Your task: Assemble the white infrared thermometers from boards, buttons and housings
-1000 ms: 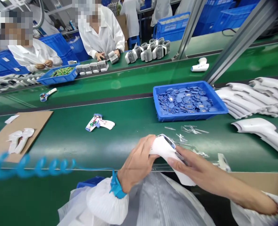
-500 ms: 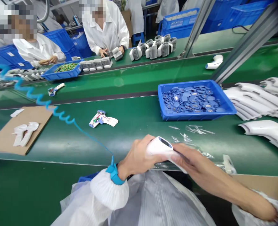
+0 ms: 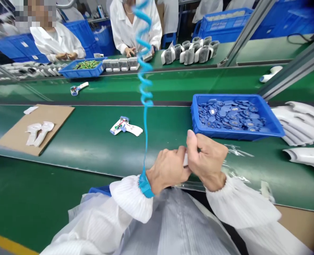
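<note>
Over the green conveyor [image 3: 87, 156], left hand [image 3: 167, 170], right hand [image 3: 206, 157] closed on a white piece [image 3: 185, 160], seemingly plastic

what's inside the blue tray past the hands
The blue plastic tray is heaped with small flat blue parts, some with shiny centres. The pile covers most of the tray's floor, and anything beneath the top layer cannot be seen.

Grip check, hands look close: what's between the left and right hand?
In the head view, a white plastic part sits between the left hand and the right hand, held by both. It is mostly hidden by the fingers.
</note>
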`<action>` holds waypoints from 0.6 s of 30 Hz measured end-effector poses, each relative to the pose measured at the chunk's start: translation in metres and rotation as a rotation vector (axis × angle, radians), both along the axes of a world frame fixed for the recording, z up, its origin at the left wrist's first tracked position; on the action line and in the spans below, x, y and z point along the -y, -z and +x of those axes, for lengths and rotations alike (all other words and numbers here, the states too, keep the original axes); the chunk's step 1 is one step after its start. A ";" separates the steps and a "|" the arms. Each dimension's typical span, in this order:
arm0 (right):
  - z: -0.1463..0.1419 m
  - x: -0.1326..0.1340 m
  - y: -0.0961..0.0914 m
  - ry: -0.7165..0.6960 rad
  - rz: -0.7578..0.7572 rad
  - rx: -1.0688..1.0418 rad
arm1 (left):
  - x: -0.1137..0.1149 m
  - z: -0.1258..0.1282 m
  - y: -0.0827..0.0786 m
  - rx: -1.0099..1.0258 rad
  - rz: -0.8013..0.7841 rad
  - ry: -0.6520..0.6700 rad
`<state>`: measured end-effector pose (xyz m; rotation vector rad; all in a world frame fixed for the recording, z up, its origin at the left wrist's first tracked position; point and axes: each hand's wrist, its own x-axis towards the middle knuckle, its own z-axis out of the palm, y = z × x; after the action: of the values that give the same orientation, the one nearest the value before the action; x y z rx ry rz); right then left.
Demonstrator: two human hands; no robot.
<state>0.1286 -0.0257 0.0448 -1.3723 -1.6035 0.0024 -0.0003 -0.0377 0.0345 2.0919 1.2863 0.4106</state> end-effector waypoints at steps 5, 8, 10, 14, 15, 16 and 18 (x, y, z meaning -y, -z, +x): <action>0.000 -0.001 0.000 -0.013 -0.194 -0.081 | -0.002 -0.001 -0.002 0.051 -0.114 0.001; -0.006 -0.002 0.002 0.021 -0.250 -0.090 | -0.001 0.005 0.004 -0.087 0.026 -0.009; -0.001 -0.007 -0.001 -0.032 -0.341 -0.075 | 0.000 0.002 0.005 -0.075 0.044 -0.020; 0.047 -0.046 -0.014 -0.146 -0.559 0.027 | -0.003 -0.033 -0.006 -0.034 -0.036 -0.069; 0.065 -0.062 -0.016 -0.098 -0.555 0.091 | -0.005 -0.045 -0.011 -0.032 -0.045 -0.089; 0.082 -0.080 -0.016 -0.050 -0.534 0.223 | -0.007 -0.055 -0.015 -0.027 -0.034 -0.103; 0.108 -0.115 -0.010 -0.031 -0.535 0.314 | -0.012 -0.067 -0.021 -0.036 0.058 -0.106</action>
<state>0.2369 0.0893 0.0546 -1.8233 -1.9760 0.2634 -0.0672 -0.0260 0.0559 2.0942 1.4261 0.4634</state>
